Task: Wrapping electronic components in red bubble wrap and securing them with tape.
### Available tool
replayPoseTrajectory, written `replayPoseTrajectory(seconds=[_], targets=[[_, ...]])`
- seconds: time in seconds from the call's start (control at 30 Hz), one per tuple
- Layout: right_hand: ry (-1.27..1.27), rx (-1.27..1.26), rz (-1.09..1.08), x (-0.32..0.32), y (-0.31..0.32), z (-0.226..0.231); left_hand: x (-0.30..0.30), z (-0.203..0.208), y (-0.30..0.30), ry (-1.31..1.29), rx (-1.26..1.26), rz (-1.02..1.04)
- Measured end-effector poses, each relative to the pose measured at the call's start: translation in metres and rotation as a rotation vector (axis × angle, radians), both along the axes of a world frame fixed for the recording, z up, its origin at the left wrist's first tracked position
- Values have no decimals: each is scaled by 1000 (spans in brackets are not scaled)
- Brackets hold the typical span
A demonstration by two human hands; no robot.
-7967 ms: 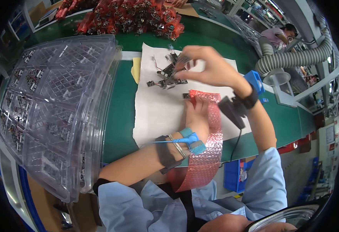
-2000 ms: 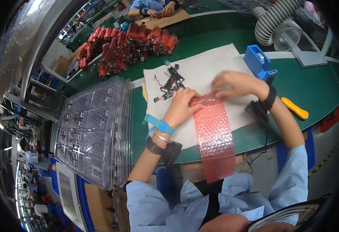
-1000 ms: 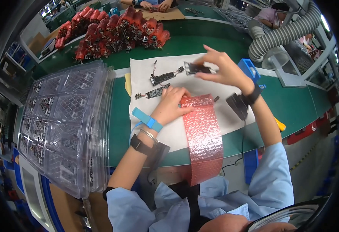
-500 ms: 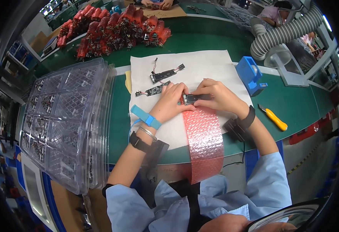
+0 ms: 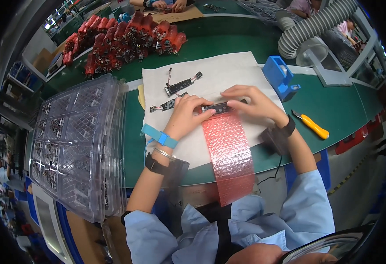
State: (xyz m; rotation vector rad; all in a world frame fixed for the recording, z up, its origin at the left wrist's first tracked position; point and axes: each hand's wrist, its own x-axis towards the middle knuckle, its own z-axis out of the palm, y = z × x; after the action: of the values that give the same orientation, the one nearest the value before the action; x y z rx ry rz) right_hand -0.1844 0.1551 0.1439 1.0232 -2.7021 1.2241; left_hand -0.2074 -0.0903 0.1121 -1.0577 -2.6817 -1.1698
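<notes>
My left hand (image 5: pixel 185 115) pinches the left end of a dark circuit board (image 5: pixel 219 108) between thumb and fingers. The board lies across the upper end of a red bubble-wrap strip (image 5: pixel 228 154), which hangs over the table's near edge. My right hand (image 5: pixel 255 104) is at the board's right end, thumb touching or just over it and fingers spread. Beyond my left hand, two more circuit boards with short wires and connectors, a far one (image 5: pixel 179 86) and a nearer one (image 5: pixel 168 104), rest on a white sheet (image 5: pixel 210 70). My left fingers partly cover the nearer one.
Stacked clear compartment trays (image 5: pixel 76 145) holding small parts stand at left. Red-wrapped bundles (image 5: pixel 127 39) are piled at the far left. To the right are a blue tape dispenser (image 5: pixel 278 77), a yellow-handled cutter (image 5: pixel 314 126) and a grey duct hose (image 5: pixel 316 31). A co-worker's hands (image 5: pixel 171 5) show at the far side.
My right hand has loosened from the board, its fingers opening and shifting slightly right. The board now lies flatter along the wrap's upper end, still under my left hand. The view has shifted slightly.
</notes>
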Motion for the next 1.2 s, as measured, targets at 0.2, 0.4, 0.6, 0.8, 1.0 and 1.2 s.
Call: replayPoseTrajectory(seconds=[0.2,0.4,0.6,0.8,1.0,1.2], targets=[[-108,20,0,-14,20,-12,-3,1,2,-41,-17,13],[-252,45,-46,-22,19,-9,-9,29,11,-471,-154,62],[-321,171,-5,-27,14,1,-35,29,9,-465,-277,-40],[-103,54,31,-2,8,-3,-17,17,4,-53,-169,-231],[107,218,-46,30,-1,2,15,30,11,196,-229,-243],[167,215,36,40,0,-3,22,31,9,142,-239,-310]])
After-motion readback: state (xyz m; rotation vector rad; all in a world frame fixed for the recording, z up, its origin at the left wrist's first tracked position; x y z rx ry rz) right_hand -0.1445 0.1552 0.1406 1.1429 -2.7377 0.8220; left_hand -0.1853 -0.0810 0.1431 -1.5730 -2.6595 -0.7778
